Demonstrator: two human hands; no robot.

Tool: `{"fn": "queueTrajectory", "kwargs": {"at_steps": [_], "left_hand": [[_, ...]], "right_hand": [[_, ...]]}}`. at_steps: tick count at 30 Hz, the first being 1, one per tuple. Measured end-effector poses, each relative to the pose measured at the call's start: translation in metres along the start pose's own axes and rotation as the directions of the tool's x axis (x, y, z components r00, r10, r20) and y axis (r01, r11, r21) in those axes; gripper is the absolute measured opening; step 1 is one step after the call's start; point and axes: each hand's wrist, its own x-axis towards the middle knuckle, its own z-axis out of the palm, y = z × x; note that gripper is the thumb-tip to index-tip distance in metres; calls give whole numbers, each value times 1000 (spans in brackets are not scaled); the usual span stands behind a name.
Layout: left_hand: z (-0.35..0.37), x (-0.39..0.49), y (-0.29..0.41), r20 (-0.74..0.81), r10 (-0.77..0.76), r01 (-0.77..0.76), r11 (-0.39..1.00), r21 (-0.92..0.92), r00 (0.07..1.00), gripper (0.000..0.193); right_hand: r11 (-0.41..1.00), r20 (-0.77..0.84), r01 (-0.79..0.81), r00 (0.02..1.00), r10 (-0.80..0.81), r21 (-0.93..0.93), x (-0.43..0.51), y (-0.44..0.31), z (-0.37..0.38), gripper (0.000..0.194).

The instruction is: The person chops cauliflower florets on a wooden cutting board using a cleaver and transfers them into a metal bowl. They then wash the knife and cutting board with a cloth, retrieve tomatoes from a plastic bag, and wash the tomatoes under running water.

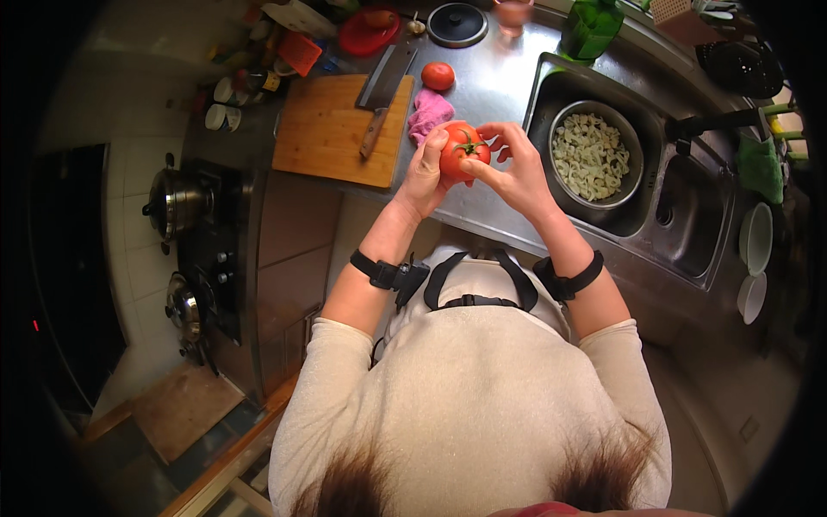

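Note:
A red tomato (463,167) is held above the steel counter, its green leafy stem (470,150) facing up at me. My left hand (426,167) wraps around its left side, the thumb lying along the skin. From the right, my right hand (517,165) touches the same tomato, with the thumb just below the stem and the fingers at its upper right edge. Just beyond the left hand lies a crumpled pink cloth (429,113). A second tomato (438,76) rests on the counter behind that cloth.
A cleaver (386,84) lies on a wooden cutting board (323,129) at left. In the sink (541,90), a steel bowl (638,158) holds pale chopped pieces. A black lid (457,24) and a green bottle (591,29) stand behind. Pots (177,203) occupy the stove at far left.

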Motion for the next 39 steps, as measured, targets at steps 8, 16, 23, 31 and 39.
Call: {"fn": "queueTrajectory", "kwargs": {"at_steps": [8, 16, 23, 31, 39], "left_hand": [[-6, -4, -4, -25, 47, -36, 944, 329, 999, 51], [2, 18, -58, -167, -47, 106, 927, 360, 985, 45], [8, 27, -73, -71, -214, 211, 976, -50, 974, 48], [20, 41, -62, 93, -282, 295, 937, -186, 955, 49], [53, 69, -63, 184, -305, 347, 896, -277, 934, 51]], "right_hand": [[947, 121, -175, 982, 147, 271, -4, 23, 2, 35], [952, -260, 98, 949, -177, -290, -39, 68, 24, 14], [980, -552, -197, 821, 145, -35, -59, 146, -10, 18], [866, -250, -361, 925, 285, -345, -85, 163, -42, 45], [644, -448, -299, 516, 730, 704, -93, 156, -159, 45]]}}
